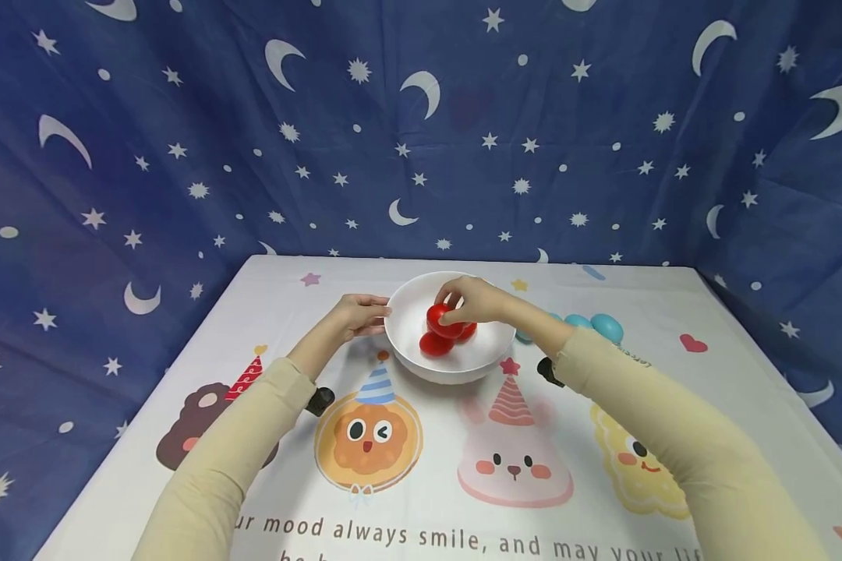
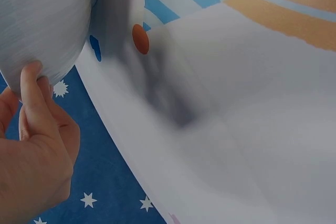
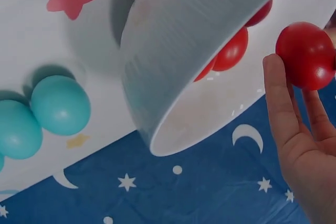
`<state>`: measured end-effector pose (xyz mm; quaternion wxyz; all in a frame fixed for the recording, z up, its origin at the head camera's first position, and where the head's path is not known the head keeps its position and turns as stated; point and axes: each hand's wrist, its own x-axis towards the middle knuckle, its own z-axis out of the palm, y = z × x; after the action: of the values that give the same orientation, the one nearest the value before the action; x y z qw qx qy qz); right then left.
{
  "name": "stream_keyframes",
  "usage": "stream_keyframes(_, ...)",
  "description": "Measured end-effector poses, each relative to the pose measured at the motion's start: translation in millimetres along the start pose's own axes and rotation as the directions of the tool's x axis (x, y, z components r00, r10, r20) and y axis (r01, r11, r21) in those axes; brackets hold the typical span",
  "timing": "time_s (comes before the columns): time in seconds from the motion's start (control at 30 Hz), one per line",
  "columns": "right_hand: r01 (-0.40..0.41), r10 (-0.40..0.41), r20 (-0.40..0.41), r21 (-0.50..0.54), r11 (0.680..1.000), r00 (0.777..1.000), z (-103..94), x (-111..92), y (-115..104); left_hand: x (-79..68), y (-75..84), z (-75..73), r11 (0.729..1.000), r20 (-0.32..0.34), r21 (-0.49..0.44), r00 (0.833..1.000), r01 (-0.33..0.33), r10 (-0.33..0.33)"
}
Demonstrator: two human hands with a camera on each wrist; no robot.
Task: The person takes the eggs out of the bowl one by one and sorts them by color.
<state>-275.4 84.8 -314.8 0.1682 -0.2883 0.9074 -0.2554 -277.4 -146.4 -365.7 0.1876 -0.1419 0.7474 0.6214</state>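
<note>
My right hand (image 1: 473, 300) pinches a glossy red egg (image 3: 306, 56) between fingertips and thumb, over the inside of a white bowl (image 1: 410, 312). Below it, several more red eggs (image 1: 435, 344) lie together in the bowl, partly hidden by the held one and the hand. At the bowl's left side, my left hand (image 1: 358, 315) grips the rim. In the left wrist view its fingers (image 2: 34, 93) lie against the bowl's outer wall (image 2: 47, 19).
Several turquoise eggs (image 1: 606, 327) lie on the table right of the bowl, some hidden behind my right forearm. The white tablecloth (image 1: 407, 522) has printed cartoon figures and lettering. A dark blue curtain (image 1: 463, 156) with moons and stars hangs behind the table.
</note>
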Motion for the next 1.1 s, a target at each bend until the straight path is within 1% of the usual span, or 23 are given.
stream_keyframes(0.07,-0.002,0.002,-0.010,0.022,1.000,1.000,-2.3,-5,0,-0.2,-0.1,0.4,1.000,-0.003,0.001,1.000,-0.003,0.003)
stream_keyframes(0.27,-0.053,0.056,-0.036,0.074,0.996,0.998,-7.0,-15,1,-1.3,0.5,-1.3,1.000,-0.020,-0.007,1.000,0.008,-0.009)
stream_keyframes(0.47,-0.079,0.088,-0.087,0.111,0.991,0.992,-9.3,-29,8,0.7,0.1,-0.7,1.000,0.008,-0.018,1.000,-0.005,0.005)
stream_keyframes(0.6,-0.093,0.109,-0.119,0.133,0.987,0.987,-10.8,-41,12,2.6,-1.7,0.3,1.000,0.000,-0.017,1.000,-0.002,0.002)
stream_keyframes(0.8,-0.109,0.127,-0.158,0.122,0.987,0.979,-16.8,-59,15,3.1,-1.0,-0.7,1.000,-0.009,-0.006,1.000,0.010,-0.010)
stream_keyframes(0.9,-0.114,0.135,-0.184,0.121,0.986,0.974,-18.4,-67,18,2.0,-0.4,-1.3,1.000,0.005,-0.016,1.000,0.013,-0.013)
stream_keyframes(1.1,-0.121,0.161,-0.193,0.204,0.971,0.968,-18.3,-82,29,2.0,-0.5,-1.5,0.999,0.020,-0.034,1.000,0.024,-0.023)
